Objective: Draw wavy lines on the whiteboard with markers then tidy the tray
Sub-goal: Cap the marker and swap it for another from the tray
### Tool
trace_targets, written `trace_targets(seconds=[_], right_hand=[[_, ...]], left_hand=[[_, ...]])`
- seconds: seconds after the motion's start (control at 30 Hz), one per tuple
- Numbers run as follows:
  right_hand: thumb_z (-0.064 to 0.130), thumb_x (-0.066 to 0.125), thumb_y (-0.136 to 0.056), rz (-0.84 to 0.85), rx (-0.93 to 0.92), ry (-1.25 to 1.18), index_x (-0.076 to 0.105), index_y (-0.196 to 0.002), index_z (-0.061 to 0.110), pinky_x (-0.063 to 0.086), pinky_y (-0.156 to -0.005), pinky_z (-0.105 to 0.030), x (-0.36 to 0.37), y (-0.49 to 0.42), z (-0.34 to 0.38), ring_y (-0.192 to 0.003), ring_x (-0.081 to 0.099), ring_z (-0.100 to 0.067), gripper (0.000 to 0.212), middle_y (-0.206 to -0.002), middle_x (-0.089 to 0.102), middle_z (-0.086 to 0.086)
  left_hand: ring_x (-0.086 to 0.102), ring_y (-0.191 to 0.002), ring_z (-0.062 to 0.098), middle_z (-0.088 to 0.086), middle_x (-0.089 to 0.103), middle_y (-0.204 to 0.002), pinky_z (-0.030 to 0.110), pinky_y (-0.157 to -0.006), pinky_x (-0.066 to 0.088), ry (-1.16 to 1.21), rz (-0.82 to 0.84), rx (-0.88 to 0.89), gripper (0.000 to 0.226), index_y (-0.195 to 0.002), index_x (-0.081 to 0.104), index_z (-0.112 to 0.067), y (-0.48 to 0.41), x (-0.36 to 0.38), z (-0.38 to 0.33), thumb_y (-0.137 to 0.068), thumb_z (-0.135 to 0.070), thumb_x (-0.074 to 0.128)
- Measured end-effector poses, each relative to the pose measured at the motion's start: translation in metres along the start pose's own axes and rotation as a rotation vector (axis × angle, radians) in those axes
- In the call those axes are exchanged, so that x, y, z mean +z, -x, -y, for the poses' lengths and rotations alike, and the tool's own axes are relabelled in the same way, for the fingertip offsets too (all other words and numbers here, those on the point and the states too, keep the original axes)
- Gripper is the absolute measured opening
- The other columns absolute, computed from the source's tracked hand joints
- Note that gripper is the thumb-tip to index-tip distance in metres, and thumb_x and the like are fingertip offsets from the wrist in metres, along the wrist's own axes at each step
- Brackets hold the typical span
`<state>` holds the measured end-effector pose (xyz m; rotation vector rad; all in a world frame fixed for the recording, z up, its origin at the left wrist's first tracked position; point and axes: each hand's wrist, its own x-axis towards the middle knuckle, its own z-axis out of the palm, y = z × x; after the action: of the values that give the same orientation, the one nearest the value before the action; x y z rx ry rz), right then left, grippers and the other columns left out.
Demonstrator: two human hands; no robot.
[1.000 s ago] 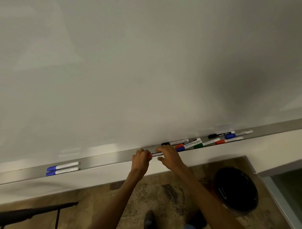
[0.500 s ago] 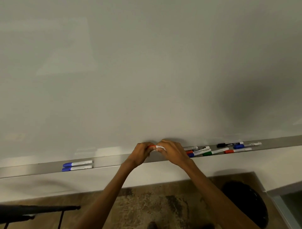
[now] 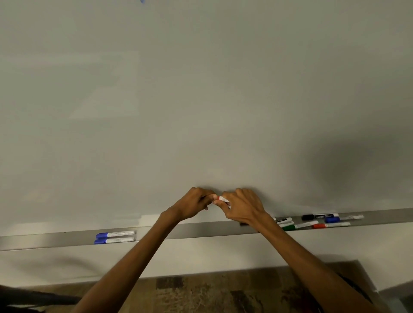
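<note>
Red marker [image 3: 223, 199] gripped between both hands, lifted clear of the tray and held just in front of the whiteboard's lower part.

Nearest, along the bottom: patterned carpet [image 3: 212, 292], with both bare forearms reaching up and forward over it. Left hand [image 3: 194, 204] curled, fingertips pinching the red cap end. Right hand [image 3: 242, 205] curled round the white barrel, touching the left hand's fingers.

One second ago, down at tray level, taking this marker from beside the cluster; now raised above it, knuckles together. Reads as the cap about to be pulled: pick-up done, drawing not yet begun.

Behind the wrists: grey metal tray [image 3: 201, 230] running the full width under the board. Well to the left of the hands, pair of blue markers [image 3: 115, 234] lying side by side. Just past the right wrist, a loose cluster: green marker [image 3: 299, 226], second red marker [image 3: 330, 225], blue-capped marker [image 3: 344, 219], black marker [image 3: 319, 216], plus a couple partly hidden by the forearm. Scattered, so tidying still to come.

Farthest: whiteboard [image 3: 201, 100] filling most of the view, bare of lines except a small blue speck [image 3: 142, 1] at the very top edge. Wide open surface above and to both sides of the hands for long strokes. Only limit below: the tray lip and the markers on it.
</note>
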<state>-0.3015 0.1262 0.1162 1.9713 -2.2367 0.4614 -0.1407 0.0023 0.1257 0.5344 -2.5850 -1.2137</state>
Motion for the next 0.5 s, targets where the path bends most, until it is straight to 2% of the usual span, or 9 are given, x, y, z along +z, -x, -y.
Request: trace_targets(seconds=[0.13,0.23,0.3,0.4,0.5], right_hand=[[0.064,0.035,-0.091,0.056,0.01,0.01,0.064,-0.075,0.018,0.027,-0.054,-0.024,-0.001,-0.002,0.011,-0.055,0.045,-0.017,0.056,-0.067,0.065,-0.003],[0.068,0.042,-0.087,-0.028,0.07,-0.013,0.04,-0.053,0.019,0.024,-0.047,-0.024,-0.004,-0.002,0.006,-0.045,0.05,-0.024,0.06,-0.049,0.056,-0.005],[0.074,0.039,-0.084,-0.107,0.141,-0.043,0.031,-0.048,0.018,0.027,-0.042,-0.025,-0.011,0.002,-0.01,-0.038,0.048,-0.022,0.068,-0.041,0.049,-0.003],[0.08,0.031,-0.084,-0.164,0.17,-0.19,0.032,-0.047,0.02,0.03,-0.04,-0.026,-0.025,0.008,-0.021,-0.036,0.035,-0.009,0.071,-0.039,0.037,0.005],[0.079,0.033,-0.085,-0.26,0.242,-0.379,0.037,-0.054,0.02,0.031,-0.042,-0.03,-0.053,-0.001,-0.001,-0.041,0.031,-0.005,0.067,-0.043,0.038,0.004]], left_hand=[[0.056,-0.063,0.008,-0.003,0.058,-0.069,0.012,-0.062,0.045,-0.006,0.014,-0.023,0.034,-0.085,0.068,-0.006,0.006,-0.004,-0.001,-0.102,-0.027,0.047],[0.059,-0.067,0.004,-0.007,0.063,-0.077,0.014,-0.066,0.049,-0.012,-0.049,-0.014,0.026,-0.089,0.069,-0.013,0.015,-0.022,0.0,-0.1,-0.027,0.05],[0.06,-0.069,0.003,-0.005,0.066,-0.08,0.017,-0.069,0.052,0.006,-0.085,-0.055,0.023,-0.09,0.07,-0.012,0.023,-0.044,0.001,-0.098,-0.027,0.054],[0.057,-0.062,0.003,-0.016,0.067,-0.074,0.02,-0.065,0.051,0.08,-0.12,-0.129,0.014,-0.091,0.072,-0.02,0.039,-0.062,-0.008,-0.096,-0.026,0.06],[0.057,-0.059,0.01,-0.001,0.063,-0.07,0.027,-0.066,0.051,0.145,-0.332,-0.083,0.018,-0.105,0.071,-0.018,0.051,-0.069,-0.028,-0.097,-0.025,0.058]])
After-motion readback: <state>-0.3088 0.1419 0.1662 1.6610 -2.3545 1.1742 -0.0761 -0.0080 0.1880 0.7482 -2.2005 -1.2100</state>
